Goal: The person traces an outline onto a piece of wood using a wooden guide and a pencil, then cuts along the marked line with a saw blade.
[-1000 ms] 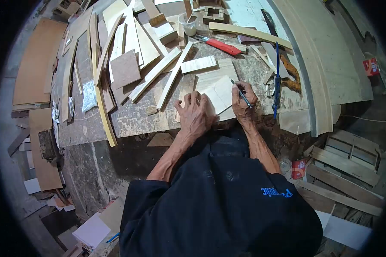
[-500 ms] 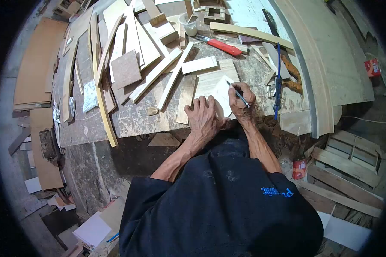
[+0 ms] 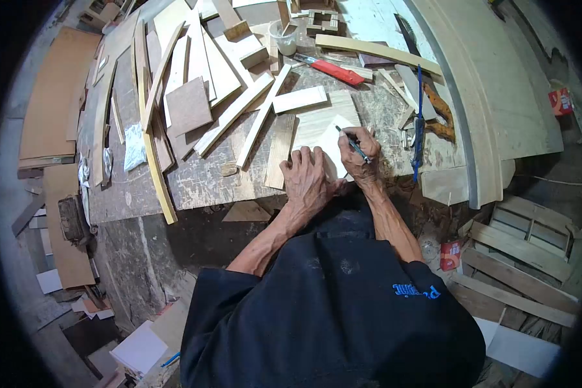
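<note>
My left hand (image 3: 306, 178) lies flat with its fingers spread, pressing on the light wooden board (image 3: 317, 121) and the edge of a white sheet (image 3: 332, 150). In my right hand (image 3: 363, 158) is a dark pen (image 3: 354, 143), gripped between thumb and fingers. The pen's tip points up and left over the sheet; whether it touches is too small to tell. Part of the sheet is hidden under both hands. Left of the board is a narrow wood strip (image 3: 280, 152), and beyond it a short pale block (image 3: 301, 99).
A red utility knife (image 3: 333, 70), a plastic cup (image 3: 284, 40) and a long curved strip (image 3: 378, 52) lie farther back. To the right are a blue-handled tool (image 3: 419, 132) and a saw with an orange handle (image 3: 440, 113). Several wood strips cover the left of the workbench (image 3: 197, 184).
My right hand and the pen have shifted slightly left across the sheet. My left hand stays in place.
</note>
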Tool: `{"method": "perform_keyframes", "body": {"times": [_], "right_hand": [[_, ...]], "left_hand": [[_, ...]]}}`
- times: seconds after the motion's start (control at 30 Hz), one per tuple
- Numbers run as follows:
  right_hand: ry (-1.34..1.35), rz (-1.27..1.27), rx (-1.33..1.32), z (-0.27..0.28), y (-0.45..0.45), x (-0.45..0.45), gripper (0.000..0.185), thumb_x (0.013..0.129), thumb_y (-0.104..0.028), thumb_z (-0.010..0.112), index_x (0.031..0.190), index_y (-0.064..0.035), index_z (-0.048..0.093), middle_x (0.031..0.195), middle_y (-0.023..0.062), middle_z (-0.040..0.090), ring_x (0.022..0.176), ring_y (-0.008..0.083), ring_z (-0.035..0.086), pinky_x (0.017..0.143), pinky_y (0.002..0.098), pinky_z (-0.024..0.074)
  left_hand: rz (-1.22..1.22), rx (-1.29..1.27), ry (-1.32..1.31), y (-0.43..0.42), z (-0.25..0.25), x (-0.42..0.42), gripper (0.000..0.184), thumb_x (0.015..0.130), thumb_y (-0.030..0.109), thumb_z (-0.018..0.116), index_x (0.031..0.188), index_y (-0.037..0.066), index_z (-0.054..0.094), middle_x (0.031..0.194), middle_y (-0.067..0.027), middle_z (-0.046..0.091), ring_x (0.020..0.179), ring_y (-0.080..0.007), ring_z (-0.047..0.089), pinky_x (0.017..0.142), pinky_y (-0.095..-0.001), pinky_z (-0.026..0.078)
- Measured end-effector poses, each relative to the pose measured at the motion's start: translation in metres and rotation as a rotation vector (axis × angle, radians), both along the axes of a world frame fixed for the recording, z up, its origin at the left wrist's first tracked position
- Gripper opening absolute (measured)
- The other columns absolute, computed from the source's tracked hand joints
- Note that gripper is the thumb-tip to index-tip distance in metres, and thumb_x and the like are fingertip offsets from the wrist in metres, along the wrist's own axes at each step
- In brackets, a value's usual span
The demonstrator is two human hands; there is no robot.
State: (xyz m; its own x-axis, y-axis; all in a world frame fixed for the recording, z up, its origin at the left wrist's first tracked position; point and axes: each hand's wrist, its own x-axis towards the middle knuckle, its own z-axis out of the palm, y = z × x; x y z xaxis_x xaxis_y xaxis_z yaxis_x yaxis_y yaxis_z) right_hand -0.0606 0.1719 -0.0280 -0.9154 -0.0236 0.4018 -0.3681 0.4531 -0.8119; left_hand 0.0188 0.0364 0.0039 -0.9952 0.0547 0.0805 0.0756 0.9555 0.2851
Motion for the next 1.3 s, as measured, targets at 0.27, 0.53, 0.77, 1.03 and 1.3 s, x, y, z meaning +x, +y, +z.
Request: {"method": "perform_keyframes", "body": {"times": [0.27, 0.53, 0.77, 1.03, 1.3], "right_hand": [[0.073, -0.053, 0.018, -0.0049, -0.0013, -0.0037, 0.010, 0.082, -0.006, 0.067, 0.090, -0.0028, 0.063, 0.075, 0.0134, 0.062, 0.066, 0.0287, 0.063, 0.061, 0.0387, 0.0501], [0.113, -0.106, 0.047, -0.0036, -0.0015, -0.0037, 0.010, 0.082, -0.005, 0.067, 0.090, -0.0017, 0.062, 0.076, 0.0141, 0.063, 0.067, 0.0308, 0.064, 0.061, 0.0394, 0.0508], [0.115, -0.132, 0.064, -0.0070, -0.0005, -0.0041, 0.009, 0.082, -0.005, 0.066, 0.089, -0.0019, 0.061, 0.075, 0.0150, 0.062, 0.069, 0.0320, 0.064, 0.060, 0.0400, 0.0506], [0.126, -0.160, 0.044, -0.0071, 0.0008, -0.0034, 0.009, 0.083, -0.004, 0.064, 0.089, -0.0019, 0.059, 0.074, 0.0153, 0.060, 0.068, 0.0333, 0.063, 0.061, 0.0418, 0.0493], [0.076, -0.128, 0.044, -0.0078, 0.0013, -0.0018, 0.009, 0.083, -0.006, 0.066, 0.090, -0.0021, 0.061, 0.076, 0.0151, 0.062, 0.069, 0.0324, 0.063, 0.062, 0.0411, 0.0500]], "left_hand": [[-0.010, 0.025, 0.033, 0.0000, 0.0040, -0.0004, 0.075, 0.066, 0.047, 0.080, 0.116, -0.001, 0.052, 0.106, -0.0157, 0.050, 0.102, -0.0305, 0.048, 0.078, -0.0470, 0.036], [0.000, 0.021, -0.023, -0.0004, 0.0022, -0.0004, 0.080, 0.066, 0.050, 0.080, 0.123, 0.002, 0.051, 0.110, -0.0154, 0.048, 0.106, -0.0313, 0.047, 0.078, -0.0477, 0.035], [-0.005, 0.006, -0.026, -0.0002, 0.0020, -0.0007, 0.080, 0.067, 0.051, 0.080, 0.122, 0.002, 0.051, 0.110, -0.0152, 0.049, 0.106, -0.0310, 0.047, 0.078, -0.0476, 0.036], [0.002, -0.013, -0.029, 0.0011, 0.0029, -0.0010, 0.081, 0.067, 0.053, 0.079, 0.123, 0.001, 0.051, 0.109, -0.0147, 0.049, 0.106, -0.0304, 0.047, 0.079, -0.0479, 0.036], [-0.002, 0.010, -0.018, 0.0002, 0.0007, 0.0010, 0.081, 0.068, 0.052, 0.079, 0.124, 0.001, 0.050, 0.111, -0.0152, 0.048, 0.108, -0.0311, 0.047, 0.080, -0.0482, 0.036]]}}
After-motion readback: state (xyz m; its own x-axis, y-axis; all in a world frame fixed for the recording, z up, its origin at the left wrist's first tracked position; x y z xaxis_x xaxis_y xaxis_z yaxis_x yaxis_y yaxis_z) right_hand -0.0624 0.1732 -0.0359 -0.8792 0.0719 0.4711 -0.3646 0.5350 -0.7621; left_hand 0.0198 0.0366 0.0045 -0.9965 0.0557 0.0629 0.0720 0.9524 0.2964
